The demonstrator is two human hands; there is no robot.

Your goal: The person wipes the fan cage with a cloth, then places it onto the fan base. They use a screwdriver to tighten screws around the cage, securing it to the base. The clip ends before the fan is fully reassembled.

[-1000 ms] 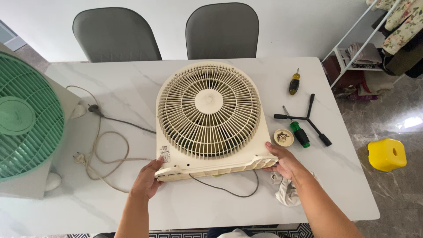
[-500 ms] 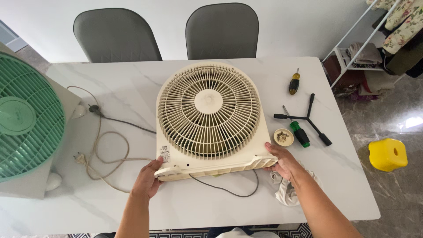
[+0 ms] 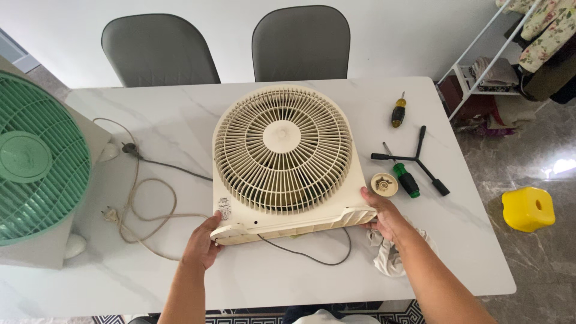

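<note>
Cream box fan [image 3: 285, 162] is laid flat mid-table [image 3: 180, 114], grille up. Its near bottom edge is gripped at both corners: left hand [image 3: 203, 245] curled on the left corner, right hand [image 3: 386, 217] on the right. Bare strip is left toward the near table edge; cords [image 3: 141, 204] crowd the left, screwdrivers [image 3: 405, 177] and rag [image 3: 390, 255] the right.

Bright, even daylight and a sharp picture.

I see soft light over the white marble table [image 3: 180, 120], with only faint shadows under the cream fan [image 3: 287, 162] and my arms. On the far right, a strong glare patch shines on the glossy floor [image 3: 558, 165]. The edges bend slightly from the wide lens.
</note>
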